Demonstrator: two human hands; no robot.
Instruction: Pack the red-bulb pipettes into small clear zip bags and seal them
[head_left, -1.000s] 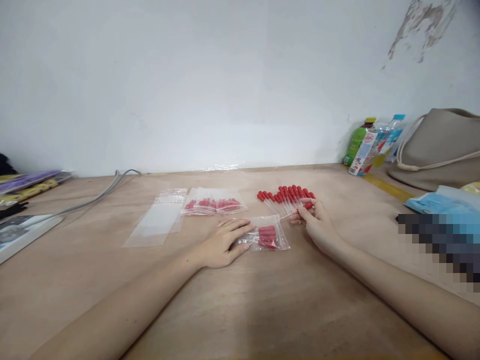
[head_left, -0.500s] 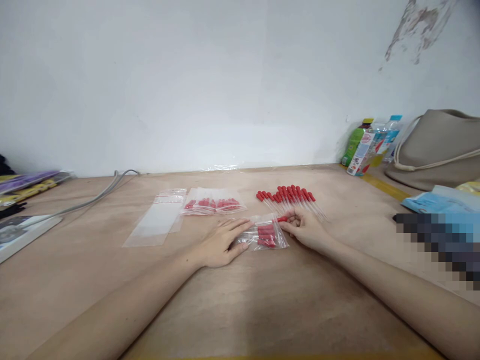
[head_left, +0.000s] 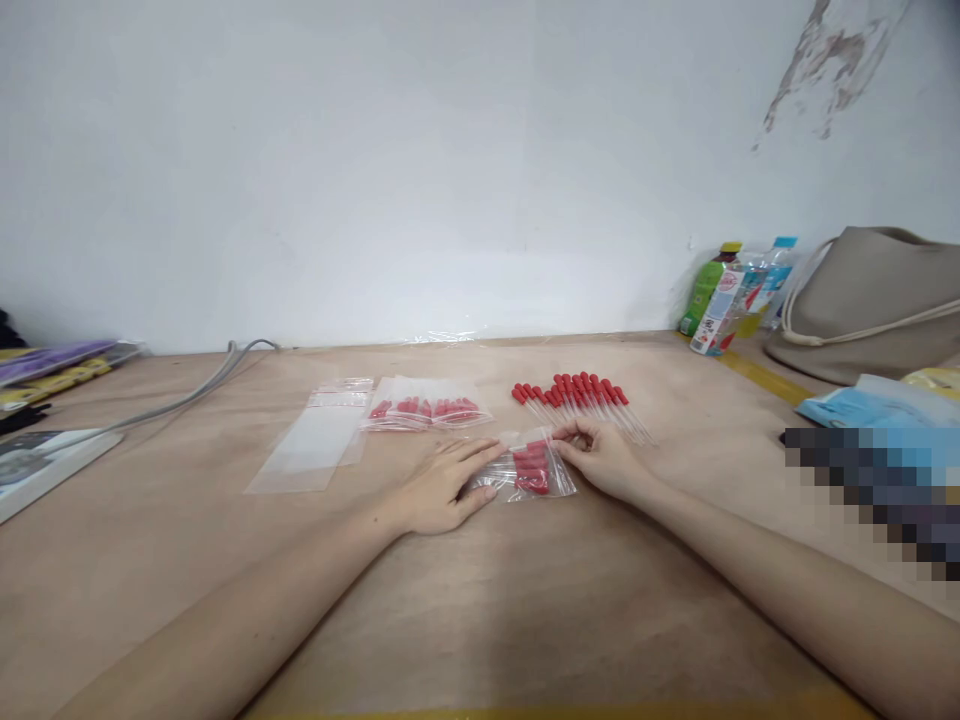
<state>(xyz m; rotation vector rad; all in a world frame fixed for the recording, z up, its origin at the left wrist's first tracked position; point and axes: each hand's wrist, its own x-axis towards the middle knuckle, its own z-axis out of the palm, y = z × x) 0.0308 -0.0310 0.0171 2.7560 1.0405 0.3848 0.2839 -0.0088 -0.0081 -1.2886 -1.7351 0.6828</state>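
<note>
A small clear zip bag with several red-bulbed droppers inside lies on the wooden table. My left hand rests flat on the bag's left end, fingers stretched out. My right hand is at the bag's right opening with fingers pinched together; what they hold is hidden. A row of loose red-bulbed glass droppers lies just behind my right hand.
A filled bag of droppers and empty clear bags lie to the left. A grey cable and books are at far left. Bottles, a beige bag and blue packaging stand at right.
My right hand took a dropper from the loose row and moved left and down to the bag's opening; the dropper's red bulb has gone out of sight. My left hand has stayed put.
</note>
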